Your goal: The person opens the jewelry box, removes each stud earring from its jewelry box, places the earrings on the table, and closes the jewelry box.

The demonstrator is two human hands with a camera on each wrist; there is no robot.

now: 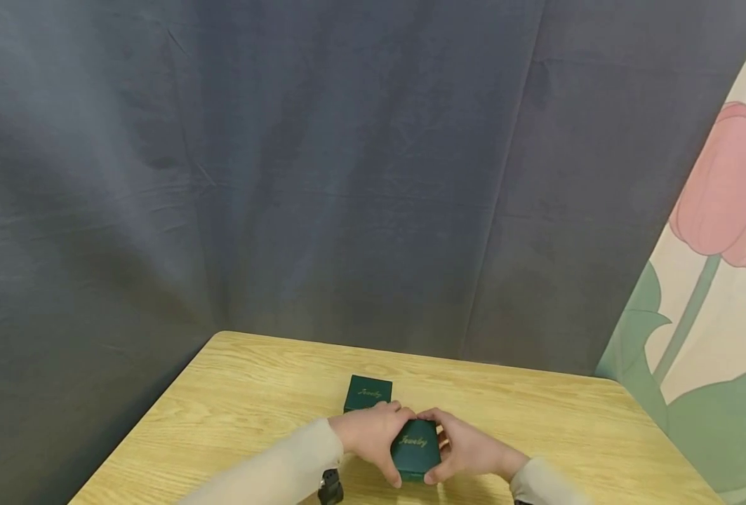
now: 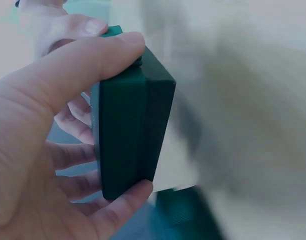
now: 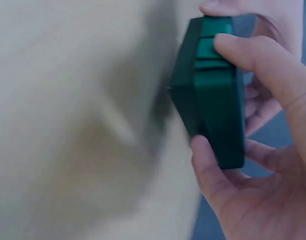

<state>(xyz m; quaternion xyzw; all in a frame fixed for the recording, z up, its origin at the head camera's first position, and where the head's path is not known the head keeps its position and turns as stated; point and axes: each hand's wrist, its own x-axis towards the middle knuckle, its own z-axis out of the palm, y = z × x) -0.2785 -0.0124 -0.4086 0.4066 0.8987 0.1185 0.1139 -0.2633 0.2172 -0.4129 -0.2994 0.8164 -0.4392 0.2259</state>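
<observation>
I see left hand (image 1: 373,435) and right hand (image 1: 471,447) gripping opposite sides of the green box (image 1: 415,452) between them, second box (image 1: 368,391) just beyond left hand.

Indoors: grey curtain (image 1: 360,182), flowered wall (image 1: 726,189)

Dark green near box (image 1: 415,457) and far box (image 1: 368,388), gold-lettered; yellow wood-grain tabletop (image 1: 265,393); blue-grey curtain (image 1: 347,182); cream wall (image 1: 739,322) with pink tulip (image 1: 729,189).
</observation>
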